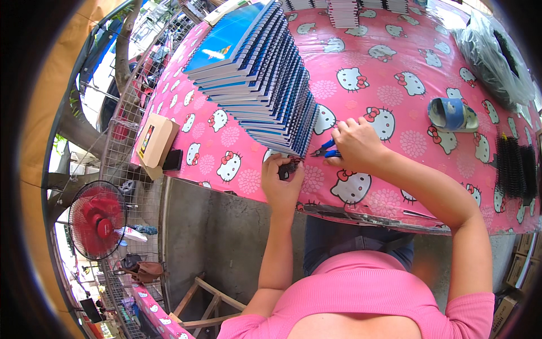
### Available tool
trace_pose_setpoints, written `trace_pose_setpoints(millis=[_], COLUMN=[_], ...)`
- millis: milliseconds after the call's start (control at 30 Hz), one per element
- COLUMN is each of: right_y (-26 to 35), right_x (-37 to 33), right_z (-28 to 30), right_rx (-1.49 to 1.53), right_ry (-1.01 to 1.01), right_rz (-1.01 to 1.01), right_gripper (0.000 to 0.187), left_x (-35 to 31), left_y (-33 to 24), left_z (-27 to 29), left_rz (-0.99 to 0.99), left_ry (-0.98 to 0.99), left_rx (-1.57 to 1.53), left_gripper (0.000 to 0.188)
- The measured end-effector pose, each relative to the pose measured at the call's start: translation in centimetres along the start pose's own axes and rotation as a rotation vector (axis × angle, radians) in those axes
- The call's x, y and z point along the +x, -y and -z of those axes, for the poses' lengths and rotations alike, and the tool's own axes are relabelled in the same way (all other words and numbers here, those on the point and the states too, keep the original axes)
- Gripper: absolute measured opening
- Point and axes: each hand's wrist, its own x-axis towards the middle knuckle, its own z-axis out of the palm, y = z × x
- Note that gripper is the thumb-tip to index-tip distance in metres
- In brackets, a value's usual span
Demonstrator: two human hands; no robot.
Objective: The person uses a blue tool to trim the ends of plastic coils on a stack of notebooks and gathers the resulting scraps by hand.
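My right hand (357,144) is closed around blue-handled pliers (326,151), whose dark jaws point left toward the base of a tall notebook stack. My left hand (280,179) is curled at the near foot of that stack, with a small black thing (288,169) between thumb and fingers; its kind is hard to make out. The spiral-bound notebooks (265,85) have blue covers and white pages, and the pile leans and fans out. Both hands are over the near edge of a table (248,179) covered in pink cat-print cloth.
A blue sandal (451,114), black spiral coils (511,169) and a clear plastic bag (494,62) lie on the right. At left are an open cardboard box (157,141) and a small black item (173,160). More notebooks (343,12) stand at the back. A red fan (99,220) is beyond the table's left.
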Motion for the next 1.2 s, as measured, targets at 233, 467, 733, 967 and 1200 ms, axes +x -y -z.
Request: trace_pose_setpoints(millis=[233,467,733,967,1200], right_y=[1.2,0.7,1.1,1.4,1.2], right_x=[1.9,0.9,1.1,2.2,1.4], right_z=[1.5,1.5,-0.4,1.0,0.7], right_rx=[0.162,0.116,0.009,0.052,-0.059], right_ry=[0.417,0.397,0.222,0.38,0.259], right_rz=[-0.09,-0.139,-0.047,-0.044,-0.024], right_gripper=[0.053,0.047,0.058,0.057,0.059], left_x=[0.0,-0.6,-0.4,-0.4,-0.3], left_y=[0.4,0.7,0.0,0.0,-0.1], left_z=[-0.6,-0.5,-0.8,-0.7,-1.0], left_rz=[-0.055,0.074,-0.012,0.009,0.021], left_ry=[0.048,0.043,0.075,0.079,0.085], left_rx=[0.045,-0.019,0.107,0.137,0.152], left_gripper=[0.028,0.021,0.021,0.026,0.029])
